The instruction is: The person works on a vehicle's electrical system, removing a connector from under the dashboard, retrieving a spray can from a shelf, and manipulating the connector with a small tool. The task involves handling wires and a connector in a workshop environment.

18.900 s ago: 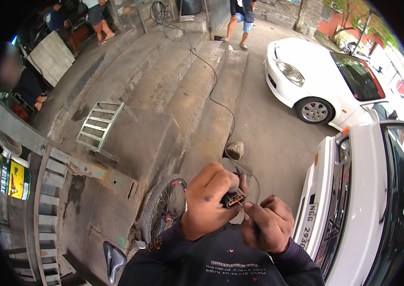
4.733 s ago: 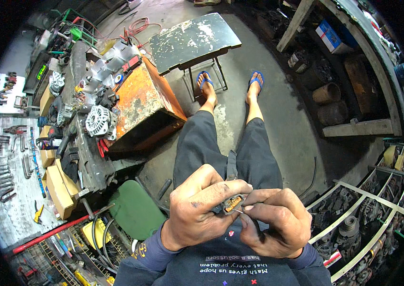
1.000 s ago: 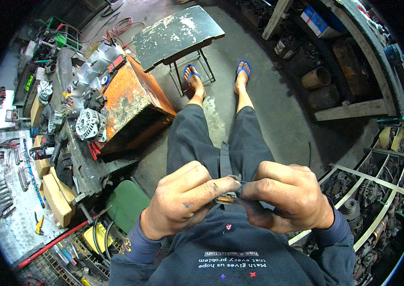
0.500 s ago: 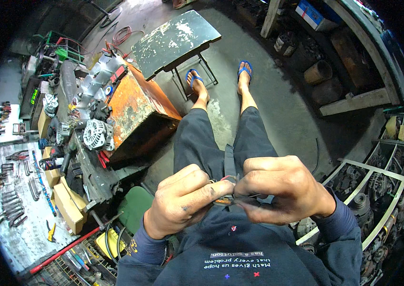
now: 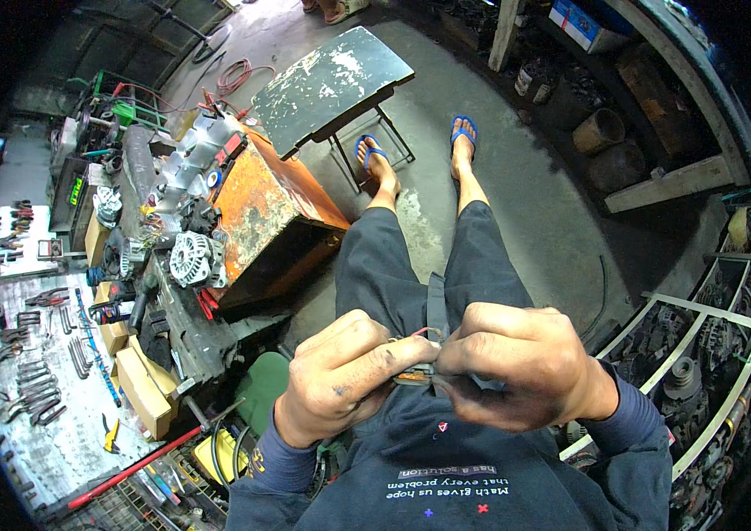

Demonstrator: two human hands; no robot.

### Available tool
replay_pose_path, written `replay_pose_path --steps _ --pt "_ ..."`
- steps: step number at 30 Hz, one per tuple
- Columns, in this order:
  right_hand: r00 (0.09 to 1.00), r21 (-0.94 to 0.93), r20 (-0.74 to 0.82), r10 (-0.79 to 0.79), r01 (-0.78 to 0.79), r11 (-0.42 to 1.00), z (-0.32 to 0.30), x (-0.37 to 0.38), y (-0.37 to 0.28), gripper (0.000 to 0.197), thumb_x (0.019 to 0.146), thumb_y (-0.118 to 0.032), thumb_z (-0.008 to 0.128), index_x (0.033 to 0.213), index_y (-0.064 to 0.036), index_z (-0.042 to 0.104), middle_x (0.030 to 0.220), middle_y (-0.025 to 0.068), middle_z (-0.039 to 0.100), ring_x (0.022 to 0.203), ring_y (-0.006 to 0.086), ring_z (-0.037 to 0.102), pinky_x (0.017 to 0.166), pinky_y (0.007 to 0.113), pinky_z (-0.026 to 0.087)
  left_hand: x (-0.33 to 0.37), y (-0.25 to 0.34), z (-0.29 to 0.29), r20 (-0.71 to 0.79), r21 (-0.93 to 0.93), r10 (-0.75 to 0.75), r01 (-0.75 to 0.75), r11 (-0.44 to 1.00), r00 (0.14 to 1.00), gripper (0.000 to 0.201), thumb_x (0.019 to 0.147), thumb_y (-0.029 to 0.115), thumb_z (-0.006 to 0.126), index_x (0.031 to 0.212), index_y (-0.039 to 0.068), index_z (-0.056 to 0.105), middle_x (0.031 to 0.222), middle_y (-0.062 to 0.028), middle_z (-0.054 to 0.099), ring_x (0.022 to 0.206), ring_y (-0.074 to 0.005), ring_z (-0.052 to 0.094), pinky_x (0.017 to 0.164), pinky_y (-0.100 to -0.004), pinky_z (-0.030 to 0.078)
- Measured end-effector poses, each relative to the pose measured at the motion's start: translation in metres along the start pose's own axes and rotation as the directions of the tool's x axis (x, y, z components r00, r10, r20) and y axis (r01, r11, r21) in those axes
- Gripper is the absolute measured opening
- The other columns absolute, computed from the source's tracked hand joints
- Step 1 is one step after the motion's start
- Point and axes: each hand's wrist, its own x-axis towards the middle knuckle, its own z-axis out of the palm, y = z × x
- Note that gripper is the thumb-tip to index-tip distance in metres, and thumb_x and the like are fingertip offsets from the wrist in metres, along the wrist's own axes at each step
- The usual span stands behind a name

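Both hands meet in front of my torso over a small part (image 5: 413, 378) with an orange-brown lower edge and a thin reddish wire. My left hand (image 5: 344, 372) is closed, its thumb and forefinger pinching the part from the left. From the other side my right hand (image 5: 517, 363) is closed too, fingertips pressed together at the part's right end. The fingers cover most of the part, so its exact kind cannot be made out. A grey strap hangs just beyond the fingertips.
An alternator (image 5: 196, 259) sits on the cluttered bench left of an orange metal cabinet (image 5: 280, 202). Hand tools lie on a pale board (image 5: 83, 389) at far left. A worn dark table (image 5: 335, 84) stands ahead. Metal racks (image 5: 703, 310) of parts are at right.
My view has shifted slightly, so the surroundings sit a little further right and lower. The fingers of my right hand have shifted slightly at the part; both hands keep their grip.
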Motion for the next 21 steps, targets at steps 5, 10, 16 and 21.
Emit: replay_pose_path --steps 5,10,16,21 --pt "0.997 -0.038 0.074 -0.028 0.031 0.999 -0.005 0.002 -0.003 0.029 0.068 -0.002 0.082 0.094 -0.0062 0.069 0.077 0.0063 0.059 0.059 0.0245 0.063 0.052 0.036 0.052 0.0 0.001 -0.001 0.02 0.026 0.025 -0.025 0.999 0.999 0.034 0.072 -0.001 0.083 0.104 0.005 0.078 0.071 -0.005 0.055 0.061 -0.0217 0.057 0.054 -0.0335 0.047" --pt "0.992 0.11 0.123 -0.028 0.014 0.994 -0.008 0.005 0.008 0.024 0.073 -0.003 0.08 0.094 -0.0025 0.069 0.075 0.0091 0.058 0.063 0.0282 0.063 0.055 0.038 0.05 0.001 -0.001 -0.002 0.066 0.076 0.093 -0.098 0.992 0.993 0.037 0.071 0.001 0.083 0.107 0.002 0.076 0.068 -0.0047 0.048 0.058 -0.0216 0.052 0.051 -0.0345 0.043" --pt "0.988 0.19 0.155 0.015 -0.045 0.981 -0.007 0.0 0.013 0.022 0.082 -0.005 0.076 0.098 -0.0003 0.062 0.082 0.0137 0.055 0.074 0.036 0.062 0.064 0.043 0.05 0.0 -0.004 -0.002 0.091 0.087 0.125 -0.133 0.987 0.988 0.034 0.075 0.004 0.079 0.108 0.001 0.076 0.068 -0.0048 0.046 0.059 -0.0213 0.051 0.052 -0.0343 0.043" --pt "0.988 0.163 0.152 0.022 -0.047 0.986 -0.004 0.0 0.018 0.019 0.084 -0.005 0.075 0.095 -0.0002 0.061 0.081 0.0144 0.056 0.074 0.0366 0.063 0.065 0.044 0.05 -0.002 -0.006 0.0 0.134 0.166 0.119 -0.141 0.976 0.984 0.033 0.074 0.005 0.076 0.107 0.002 0.076 0.069 -0.0043 0.043 0.061 -0.0209 0.052 0.054 -0.0345 0.044"
